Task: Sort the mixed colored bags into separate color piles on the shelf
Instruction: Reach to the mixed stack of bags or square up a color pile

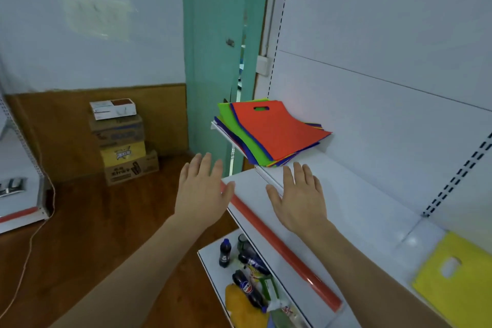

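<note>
**Both hands open before the mixed stack**

The mixed bag stack (269, 133), orange on top, overhangs the shelf's (354, 194) far left end. Left hand (202, 192) and right hand (300, 197) hover with fingers straight, holding nothing. A yellow bag (458, 277) lies toward the shelf's near right end.

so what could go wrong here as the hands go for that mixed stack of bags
The mixed stack overhangs the shelf's front edge, so a careless tug on the red top bag might drag others off onto the floor. Both the left hand and right hand are open and empty. The fanned layers could lift together, mixing colours again.
</note>
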Demonstrator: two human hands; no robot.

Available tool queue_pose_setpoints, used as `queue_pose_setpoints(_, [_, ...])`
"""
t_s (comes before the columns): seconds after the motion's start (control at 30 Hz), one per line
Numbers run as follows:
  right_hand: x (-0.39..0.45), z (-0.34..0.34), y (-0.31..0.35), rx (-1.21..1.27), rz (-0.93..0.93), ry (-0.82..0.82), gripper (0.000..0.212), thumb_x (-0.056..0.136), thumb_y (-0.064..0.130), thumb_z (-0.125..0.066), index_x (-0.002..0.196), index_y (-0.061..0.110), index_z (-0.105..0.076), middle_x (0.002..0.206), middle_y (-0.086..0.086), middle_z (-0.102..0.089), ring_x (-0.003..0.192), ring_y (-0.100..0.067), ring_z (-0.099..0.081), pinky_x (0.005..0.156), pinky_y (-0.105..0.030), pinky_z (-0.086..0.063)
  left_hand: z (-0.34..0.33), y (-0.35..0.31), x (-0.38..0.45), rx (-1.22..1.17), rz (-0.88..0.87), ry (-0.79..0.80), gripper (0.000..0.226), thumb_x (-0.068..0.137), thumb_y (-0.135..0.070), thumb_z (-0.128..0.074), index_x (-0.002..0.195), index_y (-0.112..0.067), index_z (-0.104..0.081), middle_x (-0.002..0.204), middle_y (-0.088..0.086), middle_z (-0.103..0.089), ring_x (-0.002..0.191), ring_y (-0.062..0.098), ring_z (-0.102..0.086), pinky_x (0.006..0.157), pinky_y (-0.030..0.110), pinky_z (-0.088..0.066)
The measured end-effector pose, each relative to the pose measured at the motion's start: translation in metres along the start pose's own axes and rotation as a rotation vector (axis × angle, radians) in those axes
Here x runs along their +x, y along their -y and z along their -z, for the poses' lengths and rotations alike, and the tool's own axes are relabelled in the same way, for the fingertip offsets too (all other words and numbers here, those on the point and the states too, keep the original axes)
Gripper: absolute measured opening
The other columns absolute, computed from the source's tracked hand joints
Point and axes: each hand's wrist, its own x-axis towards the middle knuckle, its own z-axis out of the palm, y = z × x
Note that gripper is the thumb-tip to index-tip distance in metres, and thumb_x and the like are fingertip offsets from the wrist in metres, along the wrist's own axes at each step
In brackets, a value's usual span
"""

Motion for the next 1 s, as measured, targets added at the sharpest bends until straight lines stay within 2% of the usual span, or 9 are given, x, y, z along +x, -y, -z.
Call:
queue_pose_setpoints(0.2, [0.065,-0.013,0.04,-0.029,-0.148,-0.029,0.086,0.101,0.069,-0.015,0.16,0.011,-0.039,0.166,-0.017,-0.035,0.155,-0.037,-0.027,0.123,-0.055,-0.029,-0.008,0.053,0.084,-0.02,-0.124,0.021,0.068,0.105,-0.061,-0.034,0.159,-0.021,-0.04,0.165,0.012,-0.038,0.157,0.034,-0.026,0.128,0.054,-0.023])
queue_pose_setpoints(0.3, [0.088,-0.025,0.044,-0.06,-0.209,-0.016,0.087,0.101,0.069,-0.013,0.162,0.013,-0.035,0.169,-0.015,-0.031,0.157,-0.036,-0.022,0.125,-0.054,-0.026,-0.021,0.059,0.117,-0.056,-0.177,0.019,0.067,0.105,-0.06,-0.037,0.156,-0.018,-0.044,0.162,0.012,-0.042,0.154,0.034,-0.032,0.126,0.053,-0.024])
queue_pose_setpoints(0.53, [0.16,-0.047,0.035,-0.039,-0.346,-0.027,0.082,0.102,0.069,-0.022,0.164,0.016,-0.029,0.171,-0.014,-0.025,0.159,-0.035,-0.016,0.127,-0.053,-0.02,-0.062,0.05,0.204,-0.116,-0.331,0.041,0.067,0.105,-0.06,-0.037,0.156,-0.017,-0.044,0.161,0.009,-0.044,0.154,0.029,-0.032,0.128,0.05,-0.023])
queue_pose_setpoints(0.7, [0.202,-0.062,0.028,-0.016,-0.406,0.032,0.084,0.101,0.072,-0.025,0.166,0.018,-0.025,0.172,-0.014,-0.021,0.16,-0.035,-0.012,0.127,-0.056,-0.016,-0.084,0.036,0.266,-0.126,-0.44,0.063,0.063,0.106,-0.056,-0.039,0.155,-0.017,-0.045,0.16,0.008,-0.043,0.153,0.028,-0.033,0.127,0.048,-0.025])
queue_pose_setpoints(0.83, [0.214,-0.072,0.019,-0.028,-0.398,0.138,0.083,0.1,0.073,-0.023,0.164,0.021,-0.029,0.171,-0.01,-0.027,0.159,-0.035,-0.016,0.126,-0.059,-0.016,-0.097,0.02,0.299,-0.179,-0.502,0.073,0.059,0.105,-0.05,-0.045,0.151,-0.013,-0.051,0.154,0.01,-0.049,0.149,0.031,-0.037,0.123,0.048,-0.029])
queue_pose_setpoints(1.0, [0.21,-0.078,0.02,-0.05,-0.418,0.166,0.076,0.103,0.069,-0.019,0.166,0.026,-0.026,0.174,-0.004,-0.021,0.16,-0.03,-0.013,0.128,-0.056,-0.011,-0.122,0.002,0.329,-0.142,-0.603,0.119,0.065,0.103,-0.06,-0.039,0.15,-0.017,-0.051,0.158,0.011,-0.046,0.151,0.032,-0.034,0.125,0.05,-0.024])
